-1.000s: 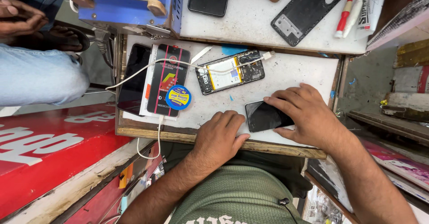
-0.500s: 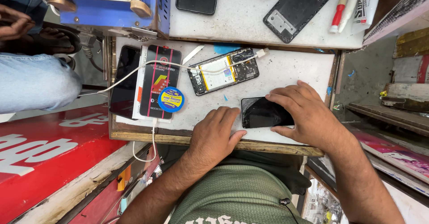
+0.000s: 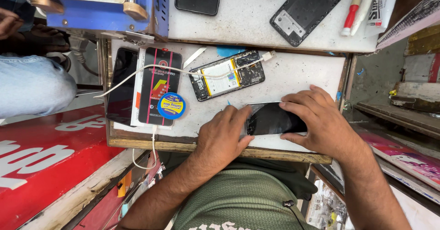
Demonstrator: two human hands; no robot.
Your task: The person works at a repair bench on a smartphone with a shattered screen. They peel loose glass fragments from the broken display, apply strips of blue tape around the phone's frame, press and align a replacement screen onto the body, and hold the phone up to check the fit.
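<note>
Screens, packs and signs around a small repair bench.

A dark, cracked phone screen [image 3: 275,119] lies flat near the front edge of the white bench top [image 3: 298,72], held between the left hand [image 3: 223,136] and the right hand [image 3: 321,120]. Left of it lies a black flat package [image 3: 159,86] with pink stripes and a red and yellow patch, a round blue and yellow label [image 3: 171,105] on its lower corner. Beside the package, a dark glass panel [image 3: 120,85], possibly another screen. Above, an opened phone [image 3: 228,75] shows a white battery label. A red sign [image 3: 41,161] with white lettering sits at lower left.
</note>
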